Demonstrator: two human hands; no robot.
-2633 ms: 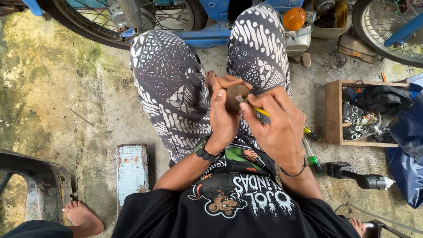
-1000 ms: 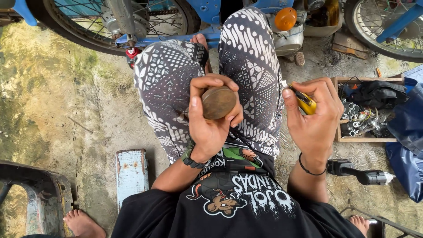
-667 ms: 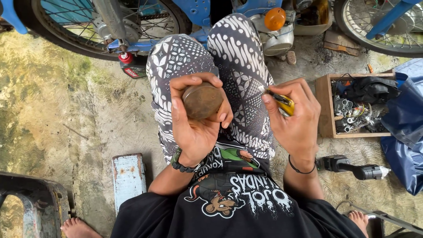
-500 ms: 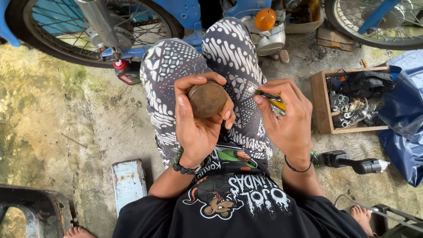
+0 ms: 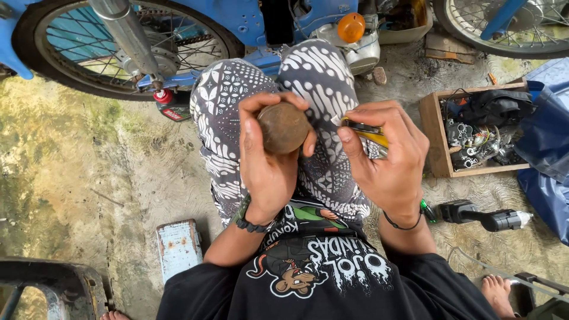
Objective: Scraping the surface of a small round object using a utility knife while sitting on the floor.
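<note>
My left hand (image 5: 267, 160) grips the round brown rusty part (image 5: 283, 127) over my lap, its face toward me, while my right hand (image 5: 388, 154), just beside it, is closed on a yellow-handled screwdriver (image 5: 368, 129). I should brace both wrists on my knees and bring the tip in slowly, so it doesn't skid off toward my 2 nearest fingers.

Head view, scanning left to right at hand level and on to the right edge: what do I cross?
Left hand gripping the round rusty brown part → right hand pinching the yellow-handled tool → wooden box of parts → blue tarp.
</note>
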